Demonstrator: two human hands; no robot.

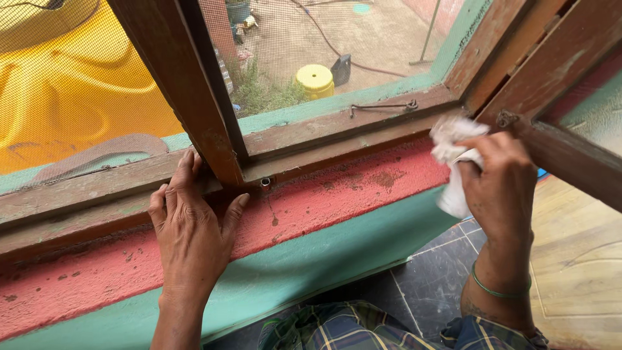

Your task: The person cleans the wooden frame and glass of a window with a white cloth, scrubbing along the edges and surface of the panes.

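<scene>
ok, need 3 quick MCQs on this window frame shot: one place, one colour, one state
1. Where does the left hand rest?
A. on the red sill by the wooden upright
B. on the floor tiles
C. on the mesh

2. What colour is the bangle on the right wrist?
A. red
B. green
C. white

3. What is the right hand doing?
A. hanging open
B. gripping a white cloth
C. lying flat

Answers: 1 A, palm lies on the red sill; 2 B, thin green ring; 3 B, fingers closed around the white cloth.
</scene>
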